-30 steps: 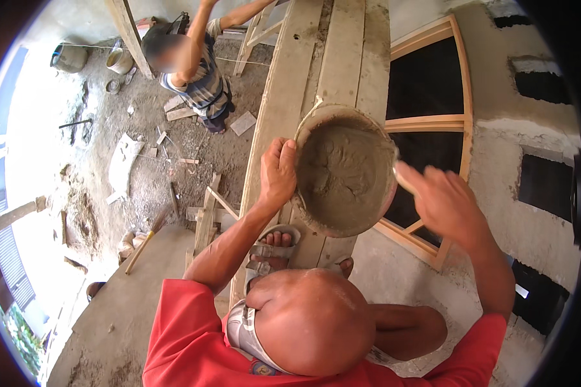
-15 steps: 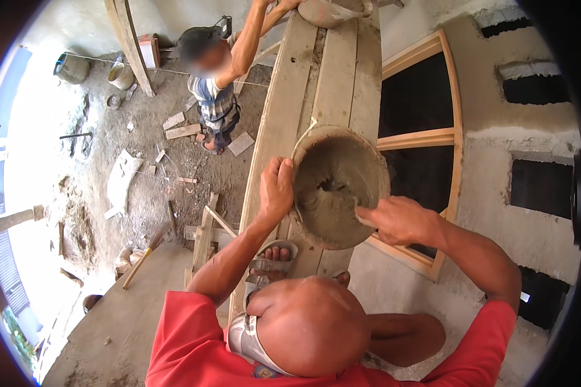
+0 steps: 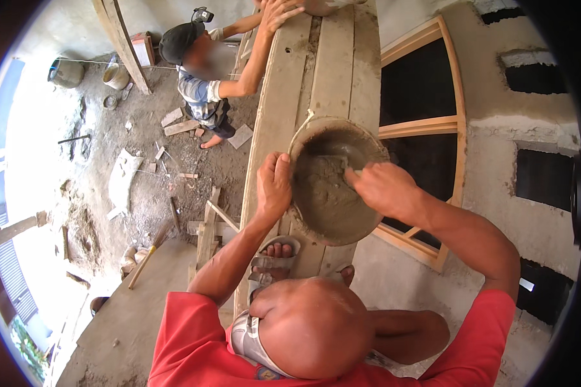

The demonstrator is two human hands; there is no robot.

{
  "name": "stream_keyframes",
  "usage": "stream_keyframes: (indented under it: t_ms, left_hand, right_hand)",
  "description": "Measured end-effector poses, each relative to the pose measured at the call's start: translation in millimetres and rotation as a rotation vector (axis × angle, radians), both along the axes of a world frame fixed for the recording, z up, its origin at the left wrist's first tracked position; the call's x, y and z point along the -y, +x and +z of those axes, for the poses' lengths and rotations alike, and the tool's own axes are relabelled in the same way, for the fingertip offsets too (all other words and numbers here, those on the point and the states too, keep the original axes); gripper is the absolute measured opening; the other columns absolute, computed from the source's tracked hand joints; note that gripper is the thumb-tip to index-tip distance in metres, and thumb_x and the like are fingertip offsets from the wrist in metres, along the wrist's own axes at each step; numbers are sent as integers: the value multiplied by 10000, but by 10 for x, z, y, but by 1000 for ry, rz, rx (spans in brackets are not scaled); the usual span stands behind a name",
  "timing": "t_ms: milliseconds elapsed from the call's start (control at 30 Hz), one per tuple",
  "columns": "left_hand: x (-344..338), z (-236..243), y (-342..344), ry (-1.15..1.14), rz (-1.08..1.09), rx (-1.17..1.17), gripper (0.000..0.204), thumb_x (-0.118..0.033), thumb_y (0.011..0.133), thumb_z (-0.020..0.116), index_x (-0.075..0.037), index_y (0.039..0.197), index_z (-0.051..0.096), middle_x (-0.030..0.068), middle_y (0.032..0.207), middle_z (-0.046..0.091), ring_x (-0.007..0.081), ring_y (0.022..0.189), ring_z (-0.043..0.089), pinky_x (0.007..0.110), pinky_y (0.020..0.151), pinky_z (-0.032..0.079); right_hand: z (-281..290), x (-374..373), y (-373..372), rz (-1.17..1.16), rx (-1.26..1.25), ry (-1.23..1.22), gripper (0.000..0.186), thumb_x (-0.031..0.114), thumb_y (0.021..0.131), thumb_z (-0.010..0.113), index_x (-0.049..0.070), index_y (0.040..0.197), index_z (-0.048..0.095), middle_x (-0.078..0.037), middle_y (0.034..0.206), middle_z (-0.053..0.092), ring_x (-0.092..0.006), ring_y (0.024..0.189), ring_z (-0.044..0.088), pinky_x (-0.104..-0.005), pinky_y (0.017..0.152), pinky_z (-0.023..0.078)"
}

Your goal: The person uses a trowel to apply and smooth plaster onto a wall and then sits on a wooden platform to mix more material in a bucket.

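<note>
A round bucket (image 3: 298, 216) of wet grey mortar (image 3: 332, 200) stands on the plank scaffold between my hands. My left hand (image 3: 275, 184) is closed on the bucket's left rim. Inside the right part of the bucket, my right hand (image 3: 384, 187) is wrapped round the handle of a trowel (image 3: 342, 161). Its mortar-coated blade sits in the mix, partly hidden by mortar. A cord handle (image 3: 310, 115) shows at the far rim.
The planks (image 3: 332, 71) run away from my sandalled feet. Beyond the left edge, a co-worker (image 3: 203, 87) stands on the ground below, hands at the scaffold's far end near another container (image 3: 326, 6). On the right is a wooden window frame (image 3: 455, 126).
My right hand has moved up and slightly left inside the bucket with the trowel. My left hand keeps its hold on the rim. The co-worker has shifted, hands now lower on the planks.
</note>
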State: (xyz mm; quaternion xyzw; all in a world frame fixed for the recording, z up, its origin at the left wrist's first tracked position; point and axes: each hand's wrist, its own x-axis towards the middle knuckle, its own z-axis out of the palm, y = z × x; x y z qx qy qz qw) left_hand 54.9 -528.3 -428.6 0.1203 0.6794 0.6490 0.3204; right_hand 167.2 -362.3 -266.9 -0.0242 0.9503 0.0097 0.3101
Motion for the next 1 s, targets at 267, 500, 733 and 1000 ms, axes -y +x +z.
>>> stream_keyframes:
  t_ms: [267,500,733,1000]
  left_hand:
    - [69,74,-65,5,8,-25,347,-280,1016,503,20,860,580,33,630,491,96,613,430,317,543,374]
    - [24,74,-17,-18,-36,-183,321,-240,1011,465,28,878,580,152,667,508,176,632,450,388,580,403]
    - [35,5,-48,46,-23,-132,340,-237,1025,422,39,848,511,133,697,444,227,669,400,407,646,378]
    - [47,-85,23,176,0,-27,352,-250,1037,415,23,827,488,42,688,404,157,675,339,359,598,322]
  right_hand:
    - [493,276,126,12,237,-78,180,42,768,595,-41,926,623,-158,679,671,-316,692,708,-420,576,560]
    - [634,60,-48,2,-280,245,219,131,734,662,63,937,705,-95,612,620,-241,676,668,-349,559,536]
    - [-56,174,-287,85,406,311,175,163,734,693,84,865,776,-66,805,733,-257,826,709,-496,599,581]
    - [-343,-432,-288,-465,925,-292,221,83,748,706,85,967,734,-43,656,604,-197,628,600,-388,540,510]
